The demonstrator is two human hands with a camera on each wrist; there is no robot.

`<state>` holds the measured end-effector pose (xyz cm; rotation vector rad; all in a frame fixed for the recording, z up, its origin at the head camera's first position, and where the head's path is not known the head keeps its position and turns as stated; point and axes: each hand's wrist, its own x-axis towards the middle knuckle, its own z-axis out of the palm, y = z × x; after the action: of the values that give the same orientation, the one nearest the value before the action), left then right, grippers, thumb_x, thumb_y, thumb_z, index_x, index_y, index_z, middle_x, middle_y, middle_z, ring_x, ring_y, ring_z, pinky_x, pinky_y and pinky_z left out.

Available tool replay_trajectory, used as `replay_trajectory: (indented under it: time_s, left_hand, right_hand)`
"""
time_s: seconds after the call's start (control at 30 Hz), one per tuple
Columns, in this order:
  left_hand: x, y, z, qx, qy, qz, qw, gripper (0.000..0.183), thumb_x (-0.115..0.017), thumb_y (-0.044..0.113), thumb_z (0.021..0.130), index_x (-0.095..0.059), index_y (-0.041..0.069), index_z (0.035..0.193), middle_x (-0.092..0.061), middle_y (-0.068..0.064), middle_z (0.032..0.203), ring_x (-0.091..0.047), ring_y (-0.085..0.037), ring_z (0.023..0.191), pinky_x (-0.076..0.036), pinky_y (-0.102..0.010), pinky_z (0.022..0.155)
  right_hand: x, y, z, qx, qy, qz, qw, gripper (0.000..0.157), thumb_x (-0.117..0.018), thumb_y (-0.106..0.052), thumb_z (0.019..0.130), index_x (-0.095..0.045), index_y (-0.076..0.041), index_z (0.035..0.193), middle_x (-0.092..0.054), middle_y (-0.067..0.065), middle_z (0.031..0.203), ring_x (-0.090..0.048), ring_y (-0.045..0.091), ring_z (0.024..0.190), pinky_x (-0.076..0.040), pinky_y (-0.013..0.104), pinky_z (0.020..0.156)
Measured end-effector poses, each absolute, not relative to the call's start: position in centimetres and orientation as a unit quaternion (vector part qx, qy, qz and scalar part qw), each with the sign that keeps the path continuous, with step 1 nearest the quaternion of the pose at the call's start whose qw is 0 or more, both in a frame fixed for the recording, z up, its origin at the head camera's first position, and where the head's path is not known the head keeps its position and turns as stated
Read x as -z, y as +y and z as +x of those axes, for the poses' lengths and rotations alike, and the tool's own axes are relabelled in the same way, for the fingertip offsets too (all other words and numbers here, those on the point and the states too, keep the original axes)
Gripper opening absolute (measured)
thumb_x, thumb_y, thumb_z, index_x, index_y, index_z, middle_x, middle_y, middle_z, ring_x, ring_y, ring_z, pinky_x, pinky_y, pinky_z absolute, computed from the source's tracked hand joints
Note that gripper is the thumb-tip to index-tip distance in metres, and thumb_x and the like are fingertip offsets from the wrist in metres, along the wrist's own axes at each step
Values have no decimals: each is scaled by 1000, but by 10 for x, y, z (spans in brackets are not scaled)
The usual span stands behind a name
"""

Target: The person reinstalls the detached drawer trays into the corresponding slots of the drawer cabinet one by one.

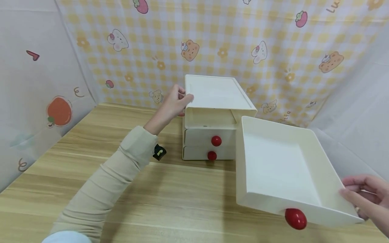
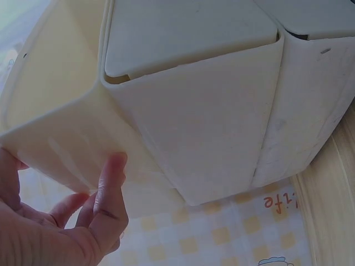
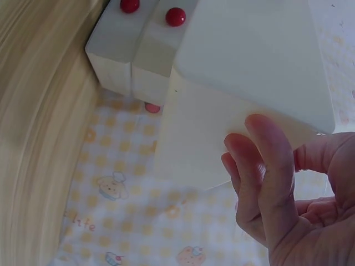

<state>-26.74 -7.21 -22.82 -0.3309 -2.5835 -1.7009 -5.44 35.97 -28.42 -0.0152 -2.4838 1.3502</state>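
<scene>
A white plastic drawer cabinet (image 1: pixel 218 91) stands at the back of the table, its top compartment without a drawer. Two lower drawers (image 1: pixel 197 137) with red knobs sit closed in it. My left hand (image 1: pixel 176 103) holds the top compartment at its left side, thumb on the top edge; in the left wrist view its fingers lie against the side wall (image 2: pixel 72 138). To the right, my right hand (image 1: pixel 369 192) pinches the right wall of a pulled-out white drawer (image 1: pixel 273 162), raised and tilted above the table. The drawer has a red knob (image 1: pixel 295 218) and nothing inside.
A small black object with a yellow mark (image 1: pixel 159 152) lies on the wooden table (image 1: pixel 176 199), left of the cabinet and close to the left sleeve. A yellow checked cloth (image 1: pixel 225 37) hangs behind, with white cloth (image 1: pixel 36 84) at the sides.
</scene>
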Motion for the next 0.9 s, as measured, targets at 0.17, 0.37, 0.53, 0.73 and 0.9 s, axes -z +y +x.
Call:
replay_trajectory:
  time_s: [0.17, 0.37, 0.53, 0.73, 0.9]
  left_hand:
    - [228, -71, -268, 550, -828, -106, 15, 36, -49, 29, 90, -36, 5, 114, -46, -9, 107, -50, -21, 93, -56, -30, 71]
    - [228, -70, -267, 550, -828, -103, 18, 34, -49, 29, 90, -37, 5, 113, -46, -9, 106, -50, -20, 92, -56, -31, 71]
    - [227, -70, -266, 544, -832, -103, 22, 33, -49, 29, 90, -37, 6, 112, -47, -9, 105, -50, -20, 91, -56, -29, 69]
    - [226, -69, -265, 542, -834, -102, 24, 33, -49, 28, 90, -38, 6, 111, -47, -9, 105, -50, -20, 92, -56, -29, 69]
    - [227, -70, -266, 542, -834, -100, 25, 32, -49, 28, 90, -38, 6, 111, -47, -9, 105, -50, -20, 92, -56, -29, 68]
  right_hand:
    - [284, 355, -57, -437, -885, 26, 161, 56, -54, 17, 81, -60, -38, 91, -63, -16, 75, -58, -2, 57, -35, 22, 32]
    - [284, 352, -60, -417, -897, 10, 147, 47, -58, 10, 83, -59, -36, 92, -61, -16, 77, -58, -3, 63, -35, 26, 36]
    - [280, 348, -62, -409, -900, 6, 149, 44, -59, 8, 84, -59, -36, 91, -60, -16, 77, -58, -5, 64, -35, 25, 37]
    - [274, 340, -64, -399, -905, 15, 150, 40, -60, 6, 84, -59, -34, 92, -60, -16, 79, -58, -6, 67, -38, 24, 39]
    - [266, 331, -66, -367, -920, 6, 134, 26, -65, -4, 85, -60, -28, 95, -61, -15, 80, -59, -5, 66, -42, 23, 42]
